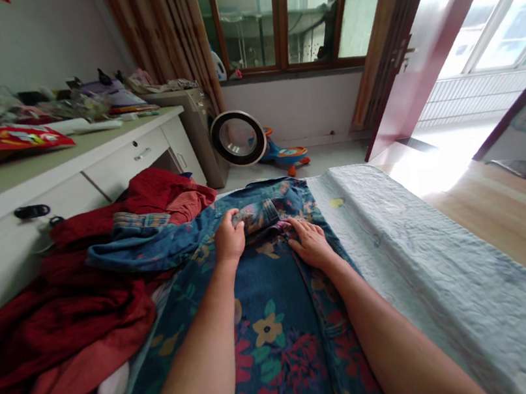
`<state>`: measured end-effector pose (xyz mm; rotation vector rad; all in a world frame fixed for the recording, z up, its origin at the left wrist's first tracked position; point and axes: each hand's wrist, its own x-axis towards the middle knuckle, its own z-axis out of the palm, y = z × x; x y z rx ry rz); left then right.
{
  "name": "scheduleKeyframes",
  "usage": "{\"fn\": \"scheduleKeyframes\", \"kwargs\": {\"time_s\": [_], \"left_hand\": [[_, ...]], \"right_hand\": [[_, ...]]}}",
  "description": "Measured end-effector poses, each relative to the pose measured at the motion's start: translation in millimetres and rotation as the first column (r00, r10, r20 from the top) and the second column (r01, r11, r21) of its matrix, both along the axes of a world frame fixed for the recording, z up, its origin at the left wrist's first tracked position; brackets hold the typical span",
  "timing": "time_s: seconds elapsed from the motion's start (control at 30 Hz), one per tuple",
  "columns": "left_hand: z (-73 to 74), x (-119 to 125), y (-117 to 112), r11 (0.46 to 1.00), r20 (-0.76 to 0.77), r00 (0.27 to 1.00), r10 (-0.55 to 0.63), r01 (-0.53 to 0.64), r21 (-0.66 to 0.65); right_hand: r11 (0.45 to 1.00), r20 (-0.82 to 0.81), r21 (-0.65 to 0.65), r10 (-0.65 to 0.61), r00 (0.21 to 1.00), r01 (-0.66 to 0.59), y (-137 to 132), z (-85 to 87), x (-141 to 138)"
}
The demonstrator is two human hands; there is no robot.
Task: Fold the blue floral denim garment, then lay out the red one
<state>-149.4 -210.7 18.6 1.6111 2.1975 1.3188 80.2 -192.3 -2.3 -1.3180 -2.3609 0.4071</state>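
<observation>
A blue floral denim garment [272, 327] is spread lengthwise on the bed [433, 277], reaching from the near end toward the far edge. Its folded cuff [258, 214] is pinched between thumb and fingers of the left hand [229, 236]. The right hand [310, 242] is laid flat, fingers spread, on the denim just beside the cuff. Both bare forearms are stretched over the garment. A pile of red clothes [61, 299] is heaped along the left side of the bed, touching the denim. A white tabletop [64, 157] with clutter is seen at the left, and a small round fan [238, 138] stands on the floor beyond the bed's far edge.
</observation>
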Motion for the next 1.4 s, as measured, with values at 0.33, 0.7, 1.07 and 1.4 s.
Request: {"fn": "scheduleKeyframes", "kwargs": {"time_s": [0.33, 0.7, 1.07, 1.4], "left_hand": [[-3.9, -10.3, -1.7, 0.958, -0.039, 0.994, 0.097, -0.104, -0.268], [-13.5, 1.6, 5.7, 0.983, 0.621, 0.783, 0.02, 0.097, -0.154], [8.6, 21.0, 4.1, 0.951, 0.74, 0.605, -0.293, 0.264, 0.161], [39.3, 42.2, -18.8, 0.732, 0.74, 0.453, -0.498, 0.676, 0.078]], "right_hand": [[0.999, 0.104, -0.02, 0.033, 0.994, -0.031, -0.4, 3.1, -2.3], [0.995, -0.008, -0.091, 0.027, 1.0, -0.028, 4.1, -0.1, -4.0], [0.99, -0.169, -0.124, 0.039, 0.985, -0.061, 11.0, -4.9, -1.9], [0.773, -0.852, -0.523, -0.489, 0.187, -0.359, 21.2, 9.6, 14.0]]}}
